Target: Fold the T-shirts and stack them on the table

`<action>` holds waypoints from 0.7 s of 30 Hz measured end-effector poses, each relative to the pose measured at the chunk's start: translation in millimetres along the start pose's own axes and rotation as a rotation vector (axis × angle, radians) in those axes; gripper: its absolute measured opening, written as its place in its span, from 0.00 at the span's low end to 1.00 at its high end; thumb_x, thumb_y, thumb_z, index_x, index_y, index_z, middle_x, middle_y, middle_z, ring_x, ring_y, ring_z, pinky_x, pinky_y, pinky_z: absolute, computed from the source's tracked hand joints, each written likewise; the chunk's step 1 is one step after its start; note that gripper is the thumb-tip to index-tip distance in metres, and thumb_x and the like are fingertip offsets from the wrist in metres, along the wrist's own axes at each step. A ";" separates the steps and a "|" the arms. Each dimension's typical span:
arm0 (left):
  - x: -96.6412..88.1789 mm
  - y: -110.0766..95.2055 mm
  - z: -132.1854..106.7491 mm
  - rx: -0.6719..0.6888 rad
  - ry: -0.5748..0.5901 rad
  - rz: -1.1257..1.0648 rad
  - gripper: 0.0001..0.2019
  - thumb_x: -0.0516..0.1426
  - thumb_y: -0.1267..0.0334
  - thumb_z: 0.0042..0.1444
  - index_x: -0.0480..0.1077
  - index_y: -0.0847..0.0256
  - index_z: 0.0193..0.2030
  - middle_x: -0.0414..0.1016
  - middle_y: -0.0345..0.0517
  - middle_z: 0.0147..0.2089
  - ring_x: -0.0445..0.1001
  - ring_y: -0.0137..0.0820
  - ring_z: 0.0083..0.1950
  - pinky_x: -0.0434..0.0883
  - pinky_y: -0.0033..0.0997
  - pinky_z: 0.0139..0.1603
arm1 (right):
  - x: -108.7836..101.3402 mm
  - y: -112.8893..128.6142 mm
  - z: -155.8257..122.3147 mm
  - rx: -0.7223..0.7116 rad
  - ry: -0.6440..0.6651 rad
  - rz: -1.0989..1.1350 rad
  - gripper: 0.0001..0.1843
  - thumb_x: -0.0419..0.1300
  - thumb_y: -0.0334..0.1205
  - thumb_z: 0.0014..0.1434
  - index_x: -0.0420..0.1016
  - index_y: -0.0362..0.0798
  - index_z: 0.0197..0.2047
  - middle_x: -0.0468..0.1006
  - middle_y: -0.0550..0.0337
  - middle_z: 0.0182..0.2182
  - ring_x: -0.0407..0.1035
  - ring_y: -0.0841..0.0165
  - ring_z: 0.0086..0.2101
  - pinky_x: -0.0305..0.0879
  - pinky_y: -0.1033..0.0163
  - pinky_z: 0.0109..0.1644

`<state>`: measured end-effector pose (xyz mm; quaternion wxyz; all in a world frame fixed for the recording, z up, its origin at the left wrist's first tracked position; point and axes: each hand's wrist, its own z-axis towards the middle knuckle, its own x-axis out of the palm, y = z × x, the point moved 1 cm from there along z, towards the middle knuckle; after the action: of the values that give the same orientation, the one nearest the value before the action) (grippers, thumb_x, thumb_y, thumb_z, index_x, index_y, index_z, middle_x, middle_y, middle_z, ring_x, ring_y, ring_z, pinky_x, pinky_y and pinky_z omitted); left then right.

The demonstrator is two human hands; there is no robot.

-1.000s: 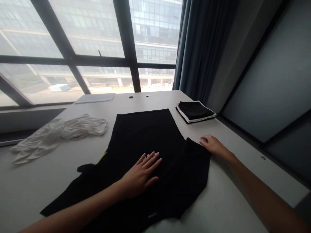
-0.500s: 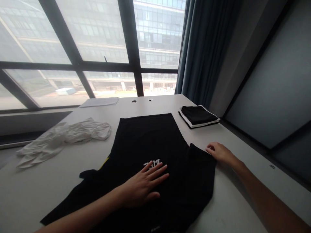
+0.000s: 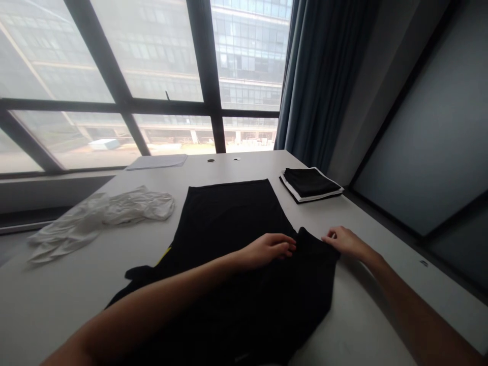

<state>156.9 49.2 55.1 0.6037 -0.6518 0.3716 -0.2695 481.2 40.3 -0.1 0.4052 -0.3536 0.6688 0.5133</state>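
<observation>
Black T-shirt (image 3: pixel 229 213) spread flat, unfolded, on the white table (image 3: pixel 247 169) before you.
Stacked clothes (image 3: pixel 312 182) at far right are already folded; the white garment (image 3: pixel 133 206) at left lies crumpled. Your left hand (image 3: pixel 270 248) crosses the shirt, loosely curled near the sleeve (image 3: pixel 316 254); your right hand (image 3: pixel 343 241), fingers bent, meets its outer edge. Whether either grips cloth, you cannot tell.

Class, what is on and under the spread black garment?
Over the black garment: left hand and forearm; right hand at its edge. Underneath is covered; white tabletop shows alongside.
</observation>
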 end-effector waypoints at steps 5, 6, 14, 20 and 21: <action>11.5 36.5 29.9 -0.074 -0.116 -0.550 0.17 0.58 0.58 0.66 0.72 0.67 0.56 0.73 0.64 0.60 0.76 0.44 0.58 0.68 0.45 0.64 | -6.5 3.4 -7.5 -0.024 0.119 0.171 0.16 0.65 0.50 0.54 0.81 0.43 0.32 0.82 0.53 0.28 0.74 0.64 0.30 0.63 0.64 0.31; 11.2 42.6 31.4 -0.097 -0.140 -0.617 0.17 0.58 0.59 0.66 0.72 0.69 0.56 0.73 0.65 0.60 0.76 0.44 0.58 0.67 0.45 0.64 | -7.8 4.7 -9.5 -0.040 0.151 0.212 0.16 0.66 0.49 0.54 0.82 0.43 0.32 0.81 0.54 0.27 0.73 0.65 0.29 0.63 0.65 0.31; 0.6 55.2 35.0 -0.187 -0.090 -0.802 0.20 0.49 0.58 0.71 0.67 0.71 0.61 0.68 0.66 0.65 0.72 0.43 0.63 0.61 0.44 0.70 | -20.6 17.0 -20.8 -0.004 0.265 0.645 0.14 0.67 0.42 0.52 0.83 0.44 0.40 0.84 0.54 0.34 0.76 0.64 0.34 0.70 0.63 0.38; 0.8 62.1 37.9 -0.132 -0.045 -0.797 0.23 0.48 0.54 0.72 0.65 0.69 0.64 0.66 0.63 0.68 0.70 0.43 0.65 0.61 0.44 0.69 | -16.1 37.9 -29.8 -0.010 0.316 1.048 0.20 0.70 0.45 0.54 0.82 0.46 0.49 0.84 0.51 0.41 0.78 0.63 0.38 0.73 0.61 0.41; 0.9 62.7 38.0 -0.129 -0.048 -0.790 0.23 0.48 0.54 0.72 0.65 0.68 0.64 0.66 0.63 0.68 0.70 0.43 0.65 0.61 0.44 0.69 | -13.6 43.0 -31.9 -0.030 0.319 1.097 0.21 0.70 0.45 0.54 0.82 0.47 0.50 0.84 0.51 0.42 0.78 0.62 0.39 0.73 0.61 0.43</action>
<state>177.8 71.0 -11.7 0.4201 -0.7870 0.0944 -0.4418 443.0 19.7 34.1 -0.0315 -0.0333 0.8001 0.5981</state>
